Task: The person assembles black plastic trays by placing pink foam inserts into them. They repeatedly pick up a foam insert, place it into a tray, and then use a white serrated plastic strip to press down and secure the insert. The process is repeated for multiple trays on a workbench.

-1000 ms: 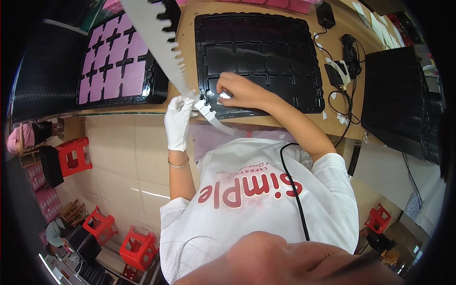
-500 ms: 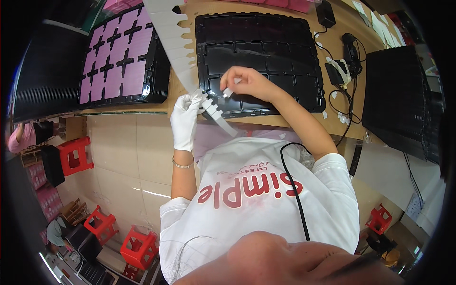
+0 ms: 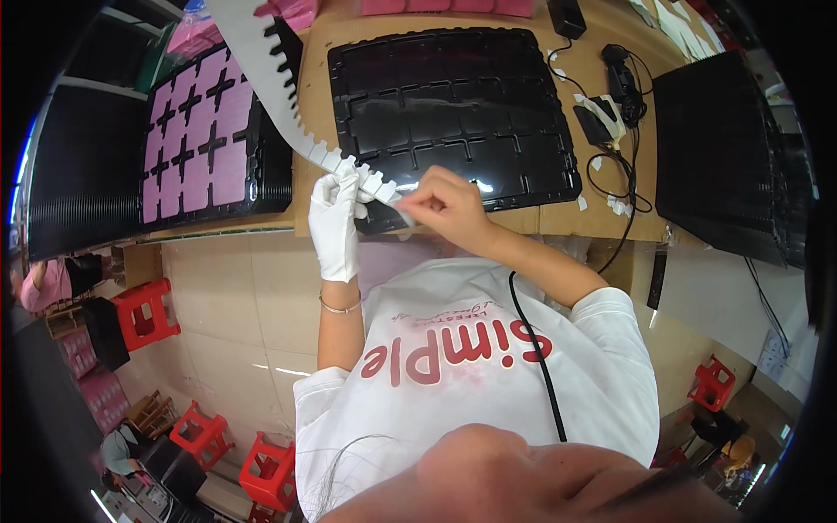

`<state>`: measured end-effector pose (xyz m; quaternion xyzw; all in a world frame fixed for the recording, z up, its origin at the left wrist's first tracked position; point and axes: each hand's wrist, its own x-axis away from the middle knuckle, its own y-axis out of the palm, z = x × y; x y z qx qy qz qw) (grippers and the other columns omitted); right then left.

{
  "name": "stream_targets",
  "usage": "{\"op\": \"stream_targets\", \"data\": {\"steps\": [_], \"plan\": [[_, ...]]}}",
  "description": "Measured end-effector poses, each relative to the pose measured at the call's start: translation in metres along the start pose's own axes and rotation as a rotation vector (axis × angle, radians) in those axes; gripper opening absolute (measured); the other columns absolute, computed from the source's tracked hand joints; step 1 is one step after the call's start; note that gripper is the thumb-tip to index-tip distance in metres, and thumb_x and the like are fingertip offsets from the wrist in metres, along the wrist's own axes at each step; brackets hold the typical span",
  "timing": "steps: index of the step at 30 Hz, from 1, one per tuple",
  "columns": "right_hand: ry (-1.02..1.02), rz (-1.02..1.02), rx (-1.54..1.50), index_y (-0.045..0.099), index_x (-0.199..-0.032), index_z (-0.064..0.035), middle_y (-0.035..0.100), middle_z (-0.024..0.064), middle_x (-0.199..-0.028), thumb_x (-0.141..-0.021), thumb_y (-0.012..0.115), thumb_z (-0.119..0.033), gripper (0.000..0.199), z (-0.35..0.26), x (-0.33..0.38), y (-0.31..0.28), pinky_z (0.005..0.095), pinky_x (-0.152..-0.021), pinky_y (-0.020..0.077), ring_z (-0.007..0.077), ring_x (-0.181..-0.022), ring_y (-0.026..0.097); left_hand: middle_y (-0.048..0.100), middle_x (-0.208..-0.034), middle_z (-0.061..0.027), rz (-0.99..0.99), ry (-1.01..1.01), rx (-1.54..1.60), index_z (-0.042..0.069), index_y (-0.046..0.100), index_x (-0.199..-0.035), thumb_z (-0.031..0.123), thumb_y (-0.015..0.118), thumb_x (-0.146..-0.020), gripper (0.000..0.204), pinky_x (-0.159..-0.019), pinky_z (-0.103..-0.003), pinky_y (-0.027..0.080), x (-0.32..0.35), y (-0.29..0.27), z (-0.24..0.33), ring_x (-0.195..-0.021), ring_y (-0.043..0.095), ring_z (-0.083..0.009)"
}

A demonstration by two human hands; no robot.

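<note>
My left hand (image 3: 334, 222), in a white glove, pinches a long white strip with a notched edge (image 3: 255, 74). From there the strip curves up and away to the far left, and its short free end points right. My bare right hand (image 3: 452, 209) has thumb and fingers pinched together at that free end; a blurred pale bit shows just under the fingertips. Behind both hands lies a black plastic tray (image 3: 453, 109) with shallow compartments, its near left corner partly covered by the hands and strip.
To the left, a stack of black trays (image 3: 272, 166) carries pink pieces (image 3: 179, 179). Another black tray stack (image 3: 719, 148) stands at the right. Cables, a black adapter (image 3: 567, 17) and white scraps (image 3: 619, 207) lie on the brown tabletop (image 3: 558, 222). Red stools (image 3: 146, 314) stand on the floor.
My right hand has moved down and toward the strip's free end, away from over the tray. The strip now bends leftward more, with its end lifted to the right. My view has shifted slightly.
</note>
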<state>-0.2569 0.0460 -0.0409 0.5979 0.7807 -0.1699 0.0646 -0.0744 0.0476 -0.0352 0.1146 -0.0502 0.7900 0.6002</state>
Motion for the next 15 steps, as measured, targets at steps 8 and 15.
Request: {"op": "stream_targets", "data": {"steps": [8, 15], "plan": [[0.148, 0.139, 0.373, 0.068, -0.084, -0.0069, 0.061, -0.0026, -0.073, -0.08, 0.075, -0.019, 0.014, 0.075, -0.117, -0.183, 0.0226, -0.064, 0.0435, 0.0067, -0.069, 0.054, 0.064, -0.089, -0.0034, -0.071, -0.026, -0.056, 0.001, 0.054, -0.094, 0.021, 0.058, -0.097, 0.021, -0.069, -0.021, 0.053, -0.009, 0.016, -0.006, -0.08, 0.061, -0.0053], [0.429, -0.002, 0.922, 0.07, -0.081, -0.0058, 0.072, 0.0066, -0.081, -0.075, 0.076, -0.023, 0.019, 0.136, -0.175, -0.252, 0.0349, -0.065, 0.0511, 0.0208, -0.071, 0.066, 0.066, -0.1, -0.0114, -0.092, -0.057, -0.117, -0.002, 0.054, -0.103, 0.01, 0.055, -0.098, 0.013, -0.078, -0.029, 0.057, -0.015, 0.02, -0.005, -0.088, 0.066, -0.0157]]}}
